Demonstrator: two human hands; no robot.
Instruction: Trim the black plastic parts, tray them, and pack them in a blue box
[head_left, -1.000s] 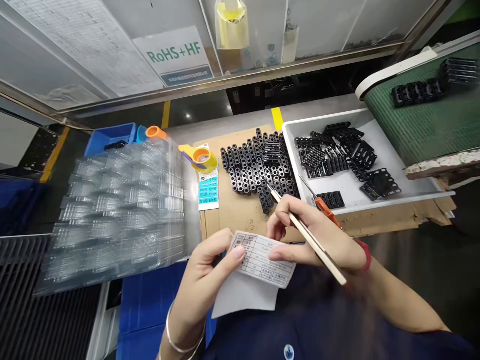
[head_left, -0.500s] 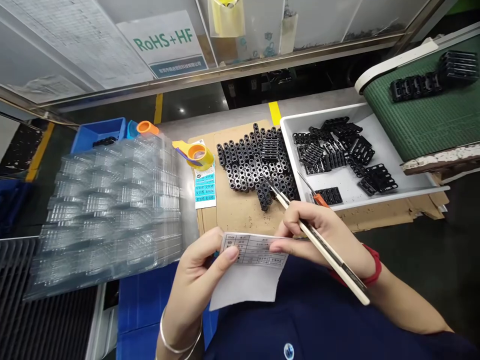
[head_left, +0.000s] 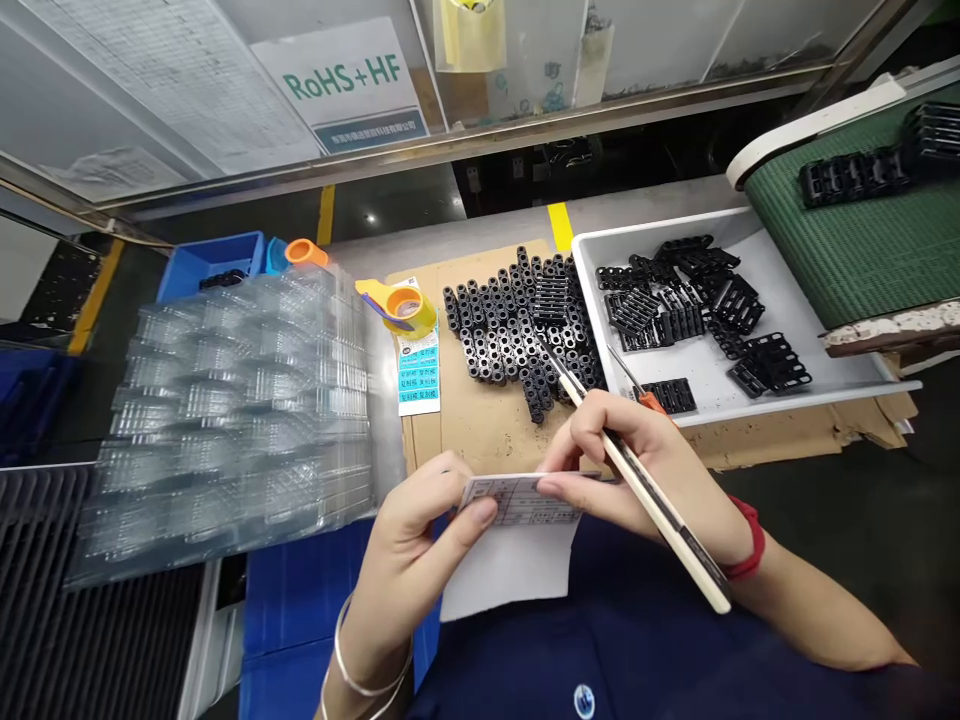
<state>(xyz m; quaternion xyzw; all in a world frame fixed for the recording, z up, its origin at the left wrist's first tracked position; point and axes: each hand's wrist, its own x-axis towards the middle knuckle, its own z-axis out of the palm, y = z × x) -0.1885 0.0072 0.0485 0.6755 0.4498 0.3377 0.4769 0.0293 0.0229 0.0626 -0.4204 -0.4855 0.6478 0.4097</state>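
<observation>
In front of my chest, a white paper slip [head_left: 517,565] printed with a table is pinched at its upper edge by both hands. My left hand [head_left: 424,525] has its thumb on the slip's left corner, fingers behind. My right hand [head_left: 619,465] pinches the upper right side between thumb and fingers. Across that same hand lies a long cream-coloured tool [head_left: 660,515] with a black strip and a thin dark tip; its exact kind is unclear. The tip points at black ribbed plastic parts [head_left: 499,345], crowded together on the cardboard [head_left: 480,430].
On the right stands a white tray [head_left: 817,400] of black parts, with an orange-handled tool [head_left: 649,400] at its near edge. A green conveyor [head_left: 795,255] overhangs it. To the left are stacked clear plastic trays [head_left: 225,420], a yellow tape roll [head_left: 409,310] and blue labels [head_left: 418,385].
The paper slip has tilted, so its printed upper part looks flatter. Both hands keep their hold. The whole view has shifted slightly, with the surroundings appearing a little further right.
</observation>
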